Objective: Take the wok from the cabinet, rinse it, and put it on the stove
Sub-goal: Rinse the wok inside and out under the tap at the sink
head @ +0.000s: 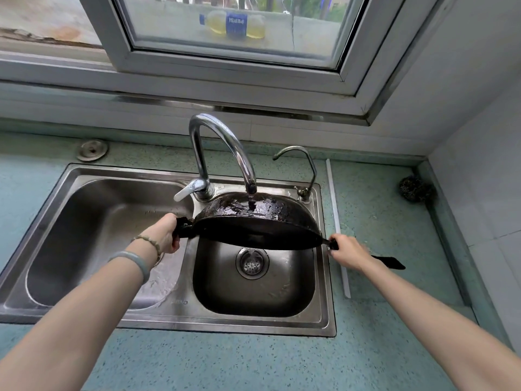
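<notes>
The right hand (348, 253) (fingers (337, 249) curled round the long handle (390, 262)) and left hand (166, 235), clamped on the short one, hold the upturned wok (253, 218) crosswise between them under the tap (225, 142).

Taking the wok (253, 218) as clock centre: its upturned bowl spans the right basin (253, 294) and closes it from above, though a gap is open beneath the near rim at 6 o'clock. The tall faucet (220, 134) arches over at 12, its spout just above the wet metal, barring passage over the top. Its lever (184, 193) juts at 10, and a small tap (306, 165) stands at 1. The left hand (166, 234) at 9 and the right hand (348, 251) at 3 occupy both handles. Free room lies in the left basin (93, 221) at 9 and over the counter (253, 362) at 6. A white strip (338, 230) at 3 and a scrubber (415, 189) at 2 lie low.
</notes>
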The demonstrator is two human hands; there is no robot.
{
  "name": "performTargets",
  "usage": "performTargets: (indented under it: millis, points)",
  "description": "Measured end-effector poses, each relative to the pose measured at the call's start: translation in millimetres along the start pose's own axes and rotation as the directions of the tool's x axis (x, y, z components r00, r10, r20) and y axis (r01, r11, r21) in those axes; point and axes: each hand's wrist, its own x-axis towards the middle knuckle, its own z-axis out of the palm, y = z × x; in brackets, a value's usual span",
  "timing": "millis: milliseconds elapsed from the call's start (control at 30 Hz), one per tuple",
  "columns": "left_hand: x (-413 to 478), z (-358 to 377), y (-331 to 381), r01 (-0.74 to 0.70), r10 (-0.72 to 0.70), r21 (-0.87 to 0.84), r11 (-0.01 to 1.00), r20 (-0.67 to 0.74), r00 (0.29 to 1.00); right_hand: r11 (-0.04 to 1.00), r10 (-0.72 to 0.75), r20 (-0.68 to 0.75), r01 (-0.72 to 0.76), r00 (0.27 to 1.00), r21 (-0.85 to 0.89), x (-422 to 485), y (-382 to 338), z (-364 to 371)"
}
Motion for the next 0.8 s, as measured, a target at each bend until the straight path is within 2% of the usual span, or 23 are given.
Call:
performTargets:
  millis: [233,433,600,800]
  points:
    - [6.9,1.3,3.7,-0.017,0.018,-0.051,0.999,0.006,1.000,1.000,-0.006,-0.015,0.006,1.000,0.012,7.4,-4.4,-6.9]
    - [22.0,-14.2,-6.9,0.005,-0.008,0.044,0.999,0.069,0.998,0.999,-0.034,-0.017,0.035,0.999,0.038,11.6,-4.4,-11.2]
    - [22.7,-21.0,-16.5,0.039,-0.046,0.106,0.994,0.060,0.997,0.997,-0.067,-0.031,0.066,0.997,-0.042,10.6,-9.9,-25.2]
    - [27.3,-26.2,-24.8,0.041,-0.046,0.080,0.996,0.071,0.996,0.991,-0.096,-0.081,0.088,0.992,-0.100,6.0,-13.9,-30.2]
